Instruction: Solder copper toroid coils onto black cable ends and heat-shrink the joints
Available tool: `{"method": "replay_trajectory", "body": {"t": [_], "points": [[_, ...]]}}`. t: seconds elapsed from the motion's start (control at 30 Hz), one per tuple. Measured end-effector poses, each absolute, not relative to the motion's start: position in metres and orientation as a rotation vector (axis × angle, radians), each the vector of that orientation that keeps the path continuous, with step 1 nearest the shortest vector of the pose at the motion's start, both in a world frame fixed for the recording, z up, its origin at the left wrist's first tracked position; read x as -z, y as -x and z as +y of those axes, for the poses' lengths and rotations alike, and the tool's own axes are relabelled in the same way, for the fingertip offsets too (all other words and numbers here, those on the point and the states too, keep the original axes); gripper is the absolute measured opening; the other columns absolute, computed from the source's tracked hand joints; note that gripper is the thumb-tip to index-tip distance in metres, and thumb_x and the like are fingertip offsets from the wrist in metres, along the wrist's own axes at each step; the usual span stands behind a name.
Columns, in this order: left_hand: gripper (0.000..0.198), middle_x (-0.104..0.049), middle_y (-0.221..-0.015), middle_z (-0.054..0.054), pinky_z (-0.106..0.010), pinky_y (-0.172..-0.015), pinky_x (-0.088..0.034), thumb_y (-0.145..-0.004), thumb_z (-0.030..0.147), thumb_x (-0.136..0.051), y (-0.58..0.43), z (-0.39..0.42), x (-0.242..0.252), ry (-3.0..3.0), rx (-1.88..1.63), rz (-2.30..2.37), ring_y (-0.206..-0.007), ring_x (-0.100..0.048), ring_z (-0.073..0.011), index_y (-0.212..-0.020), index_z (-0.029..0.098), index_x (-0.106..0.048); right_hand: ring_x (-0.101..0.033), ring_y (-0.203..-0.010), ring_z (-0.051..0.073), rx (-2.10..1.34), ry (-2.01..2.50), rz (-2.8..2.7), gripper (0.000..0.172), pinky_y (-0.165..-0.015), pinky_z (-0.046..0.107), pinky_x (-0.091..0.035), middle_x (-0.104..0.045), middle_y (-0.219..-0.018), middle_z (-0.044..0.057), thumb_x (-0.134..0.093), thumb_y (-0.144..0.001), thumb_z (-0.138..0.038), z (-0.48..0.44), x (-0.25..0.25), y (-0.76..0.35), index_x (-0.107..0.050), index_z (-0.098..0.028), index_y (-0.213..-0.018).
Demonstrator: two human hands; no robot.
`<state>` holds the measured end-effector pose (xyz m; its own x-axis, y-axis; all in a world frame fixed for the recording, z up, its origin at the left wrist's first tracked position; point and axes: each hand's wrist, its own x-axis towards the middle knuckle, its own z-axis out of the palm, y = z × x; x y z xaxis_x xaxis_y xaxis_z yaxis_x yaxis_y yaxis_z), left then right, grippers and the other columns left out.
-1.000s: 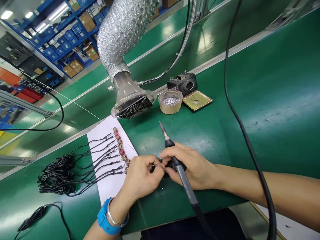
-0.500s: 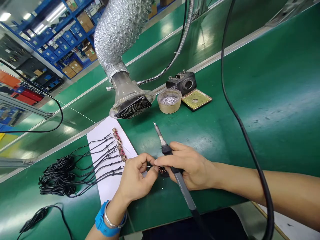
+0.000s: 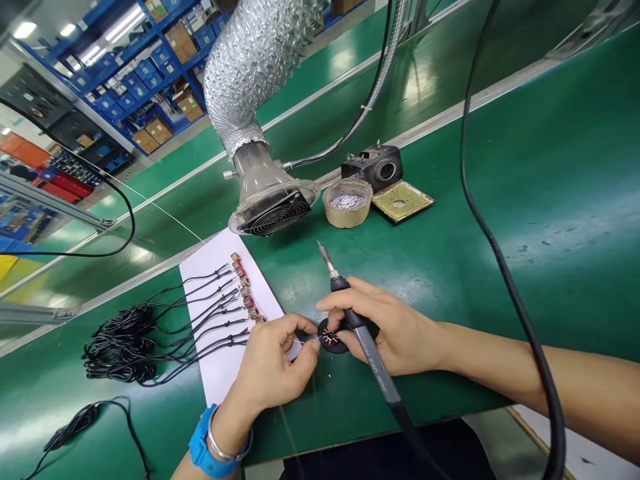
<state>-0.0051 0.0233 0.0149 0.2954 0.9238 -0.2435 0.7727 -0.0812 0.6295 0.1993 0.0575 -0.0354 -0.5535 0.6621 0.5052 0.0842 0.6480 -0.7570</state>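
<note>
My right hand [image 3: 395, 327] grips a soldering iron [image 3: 360, 327], its tip [image 3: 324, 257] pointing up and away from me. The same hand's fingertips rest on a small black round part with copper windings [image 3: 332, 335] lying on the green belt. My left hand [image 3: 273, 363], a blue watch on its wrist, pinches a thin wire [image 3: 309, 340] that runs to that round part. Just left of it a white sheet [image 3: 220, 373] carries a row of small components [image 3: 245, 293] with black leads.
A foil fume duct with a fan hood [image 3: 270, 200] hangs over the belt behind my hands. A tub of solder dross [image 3: 347, 202], a black iron stand [image 3: 377, 167] and a yellow sponge tray [image 3: 403, 202] sit beyond. Coiled black cables [image 3: 120, 343] lie left; the iron's cord [image 3: 500, 253] crosses right.
The round wound part has come into view between my hands. My left hand has drawn slightly left with the thin wire; the iron stays in my right hand.
</note>
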Motion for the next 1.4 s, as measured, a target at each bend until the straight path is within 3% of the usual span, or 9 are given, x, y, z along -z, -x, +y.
{"method": "replay_trajectory", "body": {"t": [0.2, 0.37, 0.5, 0.63, 0.83, 1.23, 1.4], "points": [[0.014, -0.032, -0.048, 0.008, -0.022, -0.048, -0.024, -0.083, 0.025, -0.053, 0.004, 0.019, -0.011, -1.957, -0.343, 1.500, -0.044, -0.028, -0.0079, -0.082, 0.019, -0.066, -0.050, -0.078, 0.016, -0.825, 0.552, -2.044, 0.043, -0.072, 0.029, -0.046, -0.061, -0.077, 0.001, -0.051, -0.082, -0.004, 0.056, 0.033, -0.194, -0.045, -0.017, -0.122], [0.012, -0.051, -0.055, 0.005, -0.021, -0.048, -0.030, -0.084, 0.022, -0.053, 0.005, 0.014, -0.007, -2.010, -0.408, 1.496, -0.046, -0.039, -0.0079, -0.083, 0.019, -0.065, -0.051, -0.083, 0.018, -0.775, 0.619, -2.071, 0.050, -0.076, 0.032, -0.047, -0.061, -0.088, 0.004, -0.052, -0.078, -0.006, 0.054, 0.032, -0.197, -0.043, -0.016, -0.125], [0.021, -0.067, -0.074, 0.002, -0.021, -0.055, -0.040, -0.083, 0.016, -0.053, 0.005, 0.012, -0.001, -2.159, -0.639, 1.371, -0.054, -0.053, -0.0088, -0.101, 0.019, -0.063, -0.051, -0.085, 0.018, -0.922, 0.715, -2.096, 0.055, -0.077, 0.032, -0.047, -0.060, -0.087, 0.002, -0.052, -0.075, -0.005, 0.054, 0.035, -0.198, -0.039, -0.018, -0.127], [0.037, -0.063, -0.068, 0.002, -0.025, -0.056, -0.041, -0.080, 0.008, -0.047, 0.004, 0.013, 0.008, -2.462, -0.690, 1.181, -0.056, -0.054, -0.0119, -0.111, 0.020, -0.062, -0.052, -0.085, 0.016, -0.985, 0.718, -2.078, 0.056, -0.080, 0.030, -0.045, -0.060, -0.085, -0.001, -0.051, -0.075, -0.004, 0.054, 0.038, -0.196, -0.037, -0.020, -0.127], [0.034, -0.053, -0.059, 0.002, -0.029, -0.050, -0.035, -0.078, 0.008, -0.048, 0.004, 0.015, 0.011, -2.725, -0.667, 1.200, -0.052, -0.049, -0.0149, -0.105, 0.021, -0.064, -0.053, -0.084, 0.014, -1.006, 0.713, -2.062, 0.060, -0.081, 0.028, -0.045, -0.061, -0.084, -0.002, -0.051, -0.072, -0.001, 0.053, 0.038, -0.197, -0.038, -0.020, -0.127], [0.030, -0.059, -0.059, 0.001, -0.025, -0.050, -0.037, -0.081, 0.007, -0.051, 0.005, 0.011, 0.014, -2.546, -0.798, 1.243, -0.050, -0.050, -0.0115, -0.105, 0.016, -0.065, -0.051, -0.084, 0.016, -0.928, 0.688, -2.060, 0.057, -0.081, 0.032, -0.046, -0.061, -0.085, 0.001, -0.053, -0.074, -0.003, 0.055, 0.039, -0.200, -0.040, -0.015, -0.128], [0.020, -0.069, -0.071, -0.002, -0.024, -0.055, -0.045, -0.082, 0.013, -0.055, 0.006, 0.013, 0.006, -2.364, -0.785, 1.356, -0.058, -0.060, -0.0118, -0.097, 0.015, -0.067, -0.048, -0.084, 0.018, -0.843, 0.612, -2.061, 0.053, -0.077, 0.033, -0.046, -0.061, -0.088, 0.004, -0.052, -0.076, -0.003, 0.054, 0.037, -0.199, -0.043, -0.014, -0.126]]}}
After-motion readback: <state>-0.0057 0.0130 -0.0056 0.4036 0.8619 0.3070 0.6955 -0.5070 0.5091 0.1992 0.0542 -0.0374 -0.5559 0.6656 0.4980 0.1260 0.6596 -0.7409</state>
